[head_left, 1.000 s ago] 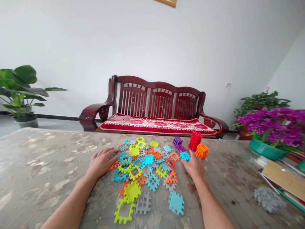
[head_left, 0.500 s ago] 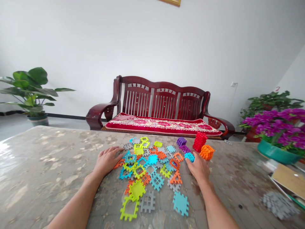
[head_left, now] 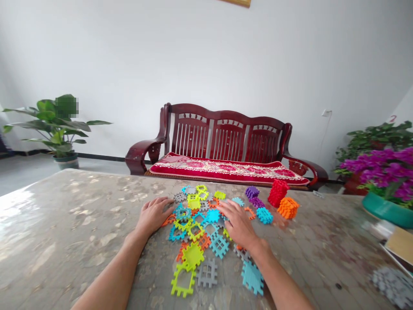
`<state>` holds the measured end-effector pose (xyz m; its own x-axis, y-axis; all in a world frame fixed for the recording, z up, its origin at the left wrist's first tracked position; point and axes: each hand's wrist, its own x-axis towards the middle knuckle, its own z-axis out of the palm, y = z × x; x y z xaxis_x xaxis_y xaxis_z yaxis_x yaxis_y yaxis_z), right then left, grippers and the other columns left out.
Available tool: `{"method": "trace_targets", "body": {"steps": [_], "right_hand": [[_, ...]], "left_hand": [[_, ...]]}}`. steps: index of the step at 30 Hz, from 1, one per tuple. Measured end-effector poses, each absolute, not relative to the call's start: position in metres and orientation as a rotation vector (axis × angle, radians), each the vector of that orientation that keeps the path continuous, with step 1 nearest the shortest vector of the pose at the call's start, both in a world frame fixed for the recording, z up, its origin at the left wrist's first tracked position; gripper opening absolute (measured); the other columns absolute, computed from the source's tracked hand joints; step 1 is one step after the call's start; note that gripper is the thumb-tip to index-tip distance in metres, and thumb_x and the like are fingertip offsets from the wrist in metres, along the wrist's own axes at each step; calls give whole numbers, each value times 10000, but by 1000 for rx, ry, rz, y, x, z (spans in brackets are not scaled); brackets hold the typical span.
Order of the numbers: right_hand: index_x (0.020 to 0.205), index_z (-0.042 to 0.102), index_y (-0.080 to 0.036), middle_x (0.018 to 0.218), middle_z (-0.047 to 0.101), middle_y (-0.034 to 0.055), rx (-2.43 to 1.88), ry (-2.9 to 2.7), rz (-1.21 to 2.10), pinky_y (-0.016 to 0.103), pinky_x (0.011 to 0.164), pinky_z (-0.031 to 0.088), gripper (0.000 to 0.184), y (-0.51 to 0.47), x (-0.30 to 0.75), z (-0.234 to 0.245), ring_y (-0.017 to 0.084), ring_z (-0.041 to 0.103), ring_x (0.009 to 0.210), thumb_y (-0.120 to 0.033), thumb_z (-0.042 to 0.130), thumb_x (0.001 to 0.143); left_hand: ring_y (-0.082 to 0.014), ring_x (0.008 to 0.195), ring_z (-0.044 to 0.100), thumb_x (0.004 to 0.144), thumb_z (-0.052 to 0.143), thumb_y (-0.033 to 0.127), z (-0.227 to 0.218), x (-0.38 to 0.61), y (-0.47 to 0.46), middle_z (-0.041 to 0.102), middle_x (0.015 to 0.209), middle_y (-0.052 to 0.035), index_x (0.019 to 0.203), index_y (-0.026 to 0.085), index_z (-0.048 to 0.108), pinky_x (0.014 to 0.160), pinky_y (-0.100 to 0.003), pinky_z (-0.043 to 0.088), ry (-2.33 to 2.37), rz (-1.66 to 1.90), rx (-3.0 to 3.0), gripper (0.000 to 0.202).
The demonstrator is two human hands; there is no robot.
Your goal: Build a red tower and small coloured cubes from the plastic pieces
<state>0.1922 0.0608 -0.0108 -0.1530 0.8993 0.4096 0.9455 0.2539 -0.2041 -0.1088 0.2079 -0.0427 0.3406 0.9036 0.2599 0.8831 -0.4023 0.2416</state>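
Observation:
My left hand (head_left: 154, 218) lies on the table at the left edge of a loose pile of notched plastic building panels, fingers stretched out, holding nothing. My right hand (head_left: 239, 224) reaches over the right half of the pile, its fingers extended near a bright blue panel (head_left: 213, 215) and hiding several pieces. Lime, grey, orange and blue panels overlap in the pile, some with window openings. Closest to me are a lime frame (head_left: 174, 287), a solid lime panel (head_left: 193, 255), a grey window panel (head_left: 207, 273) and a light blue square (head_left: 252, 277).
Right of the pile stand stacks of blue (head_left: 264, 215), purple (head_left: 252, 192), red (head_left: 278, 193) and orange (head_left: 288, 208) panels. Grey panels (head_left: 392, 284) lie at the table's right, near a flower pot (head_left: 383, 211). A wooden bench (head_left: 226, 116) stands behind the table.
My right hand has left the blue stack and moved left over the pile. That stack now stands uncovered. My left hand stays beside the pile; the view has turned slightly left.

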Motion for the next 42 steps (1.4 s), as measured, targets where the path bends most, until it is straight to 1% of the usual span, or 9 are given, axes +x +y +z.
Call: {"method": "trace_targets", "body": {"steps": [3, 6, 11, 15, 22, 29, 33, 36, 42], "right_hand": [[1354, 560, -299, 1452, 511, -33, -1676, -2169, -131, 444, 1141, 293, 668, 67, 182, -15, 223, 319, 1401, -6, 413, 772], [1301, 607, -315, 1355, 604, -29, -1665, -2193, -128, 454, 1128, 304, 579, 71, 181, -20, 224, 372, 1367, -30, 419, 833], [1043, 737, -302, 1118, 725, -11, -1573, -2136, -157, 427, 1068, 367, 310, 73, 177, -23, 230, 506, 1217, -136, 527, 887], [924, 740, -274, 1008, 742, 2, -1485, -2032, -160, 414, 1020, 405, 196, 72, 170, -22, 233, 551, 1145, -175, 576, 883], [991, 709, -222, 964, 740, 62, -1595, -1497, -12, 336, 850, 494, 296, 75, 196, -19, 211, 655, 934, -306, 434, 921], [966, 740, -185, 1012, 751, 92, -1842, -1297, 122, 332, 889, 498, 381, 75, 239, -27, 230, 676, 985, -333, 405, 862], [1095, 707, -163, 1046, 743, 102, -1948, -1393, 193, 302, 861, 497, 407, 69, 238, -27, 216, 680, 981, -372, 434, 877], [1192, 661, -162, 1050, 737, 107, -2022, -1465, 93, 313, 850, 490, 461, 66, 231, -26, 224, 677, 954, -441, 540, 846], [1136, 677, -244, 991, 740, 65, -2120, -1539, -327, 334, 827, 470, 377, 64, 224, -33, 233, 646, 934, -427, 617, 812]], "left_hand": [[-235, 1259, 532, 898, 459, 532, -44, -109, 209, 610, 1356, -11, 1206, 362, 659, 1062, -406, 339, 1677, 566, 2512, 404], [-236, 1263, 529, 899, 460, 527, -45, -109, 210, 606, 1358, -11, 1205, 365, 658, 1068, -421, 329, 1678, 572, 2501, 399], [-237, 1257, 534, 895, 468, 525, -45, -109, 209, 609, 1354, -12, 1201, 365, 660, 1064, -418, 331, 1674, 593, 2502, 395], [-233, 1259, 531, 898, 459, 523, -45, -110, 209, 606, 1359, -15, 1201, 359, 660, 1059, -412, 334, 1674, 588, 2505, 399], [-235, 1256, 535, 891, 465, 537, -44, -109, 208, 614, 1352, -10, 1190, 371, 667, 1055, -404, 340, 1681, 585, 2501, 398], [-241, 1255, 537, 891, 465, 518, -40, -108, 205, 614, 1351, -15, 1197, 349, 667, 1056, -403, 346, 1681, 586, 2504, 403], [-239, 1252, 537, 890, 465, 519, -40, -108, 206, 611, 1355, -16, 1196, 351, 666, 1060, -400, 342, 1678, 585, 2506, 403], [-238, 1255, 534, 891, 458, 521, -42, -109, 207, 606, 1362, -19, 1203, 349, 661, 1058, -404, 341, 1674, 571, 2506, 410], [-246, 1265, 526, 893, 454, 524, -45, -110, 210, 607, 1360, -28, 1210, 347, 659, 1055, -414, 342, 1671, 573, 2509, 417]]}}
